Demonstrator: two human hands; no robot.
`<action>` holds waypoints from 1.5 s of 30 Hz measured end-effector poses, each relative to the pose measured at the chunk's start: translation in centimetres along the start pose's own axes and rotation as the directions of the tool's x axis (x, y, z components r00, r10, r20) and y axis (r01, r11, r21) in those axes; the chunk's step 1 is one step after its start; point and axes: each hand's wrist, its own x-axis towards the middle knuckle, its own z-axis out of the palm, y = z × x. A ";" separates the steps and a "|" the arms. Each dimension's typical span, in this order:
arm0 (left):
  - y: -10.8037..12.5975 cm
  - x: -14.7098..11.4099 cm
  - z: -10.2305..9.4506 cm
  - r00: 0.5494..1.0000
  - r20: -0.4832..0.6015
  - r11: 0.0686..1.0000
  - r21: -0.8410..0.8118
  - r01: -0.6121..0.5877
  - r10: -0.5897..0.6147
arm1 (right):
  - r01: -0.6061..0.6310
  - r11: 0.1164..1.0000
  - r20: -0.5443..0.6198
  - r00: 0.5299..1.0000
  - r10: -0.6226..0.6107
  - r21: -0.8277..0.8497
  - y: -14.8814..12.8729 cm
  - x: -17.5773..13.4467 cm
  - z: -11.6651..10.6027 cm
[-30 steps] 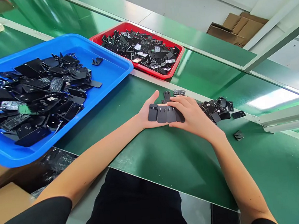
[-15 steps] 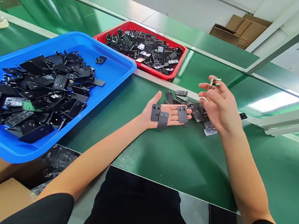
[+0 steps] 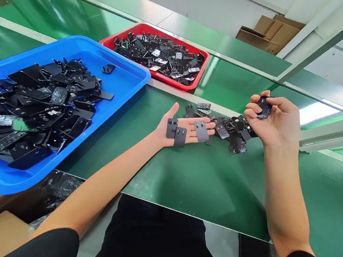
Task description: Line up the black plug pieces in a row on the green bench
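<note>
My left hand [image 3: 191, 130] is held palm up, its fingers stretched flat. Three black plug plates lie across it: one plate [image 3: 172, 127] near the thumb base, another plate [image 3: 180, 137] overlapping it on the palm, and a third plate [image 3: 201, 131] on the fingers. Two metal prongs stick up from each. To the right, my right hand [image 3: 274, 120] is raised and pinches a shiny black plug plate [image 3: 265, 107] between thumb and fingers. A loose pile of plates [image 3: 237, 141], some with circuit boards showing, lies on the bench between my hands.
A blue tray [image 3: 126, 76] heaped with black plates stands at the left. Behind it is a red tray [image 3: 199, 80] full of similar parts. The green bench [image 3: 176, 195] has a metal frame post [image 3: 326, 134] at the right. Cardboard boxes [image 3: 271, 33] stand beyond.
My right hand has moved right and turned, so the plate it holds now shows its flat face. The left hand still bears the same three plates. The view has shifted slightly.
</note>
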 end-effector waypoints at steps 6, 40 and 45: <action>0.0 0.0 -0.1 1.000 0.022 1.000 -0.004 0.003 -0.003 | 0.000 1.000 -0.078 0.997 0.002 0.022 -0.5 -0.3 0.8; 7.1 -6.9 1.8 0.408 -0.617 0.486 -0.046 -0.873 0.673 | -0.178 0.852 0.425 0.805 0.414 -0.492 9.3 -4.4 11.0; 9.9 -11.1 1.3 0.169 -0.572 0.231 0.037 -0.972 0.803 | -0.247 0.872 0.239 0.898 0.371 -0.423 7.9 4.8 16.5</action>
